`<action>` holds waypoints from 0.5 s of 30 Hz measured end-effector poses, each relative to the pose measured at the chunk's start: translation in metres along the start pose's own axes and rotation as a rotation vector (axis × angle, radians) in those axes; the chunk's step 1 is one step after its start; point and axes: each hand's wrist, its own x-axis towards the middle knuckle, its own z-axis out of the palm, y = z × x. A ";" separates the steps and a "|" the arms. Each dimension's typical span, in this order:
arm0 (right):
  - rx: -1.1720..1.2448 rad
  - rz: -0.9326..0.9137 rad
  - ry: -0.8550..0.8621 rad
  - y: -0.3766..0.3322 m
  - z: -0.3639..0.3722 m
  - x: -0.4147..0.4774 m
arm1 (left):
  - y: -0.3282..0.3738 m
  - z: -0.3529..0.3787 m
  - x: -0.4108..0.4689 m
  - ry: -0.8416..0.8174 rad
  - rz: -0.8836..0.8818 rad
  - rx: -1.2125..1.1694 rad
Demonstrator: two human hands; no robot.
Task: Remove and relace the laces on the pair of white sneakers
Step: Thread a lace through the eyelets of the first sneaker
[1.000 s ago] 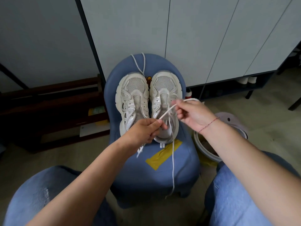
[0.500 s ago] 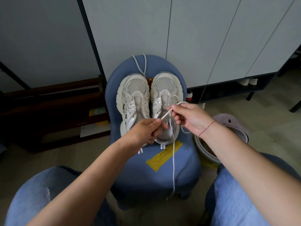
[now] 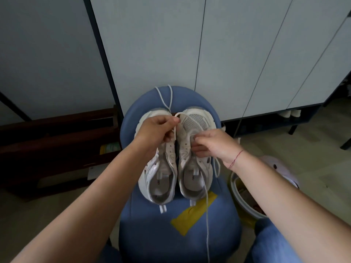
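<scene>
Two white sneakers [image 3: 176, 164] sit side by side on a blue chair [image 3: 171, 234], heels toward the person. The left hand [image 3: 157, 130] pinches a white lace [image 3: 185, 118] over the toes, while the right hand [image 3: 212, 145] pinches the lace at the right shoe's eyelets; one end trails down past the seat's yellow tape [image 3: 191, 217]

The white sneakers [image 3: 195, 160] in front of me have an open mesh toe, smooth synthetic side panels with a faint sheen, and silvery, slightly glossy heel linings. The lace [image 3: 206, 205] is thin, matt woven cord. They sit on a chair [image 3: 152, 234] covered in soft, matt blue fabric, patched with a smooth yellow tape strip [image 3: 193, 215]. The cabinet doors [image 3: 152, 44] behind look flat, matt and smooth. My jeans [image 3: 273, 243] are blue denim.
</scene>
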 end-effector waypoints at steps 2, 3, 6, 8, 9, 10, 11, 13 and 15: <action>-0.115 -0.017 0.024 0.004 0.001 0.005 | -0.009 0.003 0.005 0.028 -0.018 -0.076; -0.141 -0.022 0.020 0.007 0.002 0.007 | -0.014 0.005 0.006 0.034 -0.033 -0.130; -0.124 -0.022 0.040 0.013 0.005 0.011 | -0.022 0.008 0.008 0.060 -0.025 -0.156; -0.078 -0.028 0.055 0.016 0.005 0.011 | -0.025 0.011 0.009 0.093 0.033 -0.017; -0.048 -0.029 0.053 0.017 0.005 0.012 | -0.026 0.013 0.009 0.107 0.066 0.067; -0.016 -0.028 0.047 0.018 0.004 0.012 | -0.027 0.014 0.008 0.118 0.093 0.134; 0.009 -0.026 0.037 0.019 0.003 0.012 | -0.028 0.015 0.007 0.120 0.112 0.183; 0.042 -0.026 0.020 0.020 0.001 0.012 | -0.028 0.015 0.007 0.111 0.128 0.232; 0.056 -0.032 0.015 0.021 0.001 0.011 | -0.027 0.014 0.008 0.098 0.131 0.271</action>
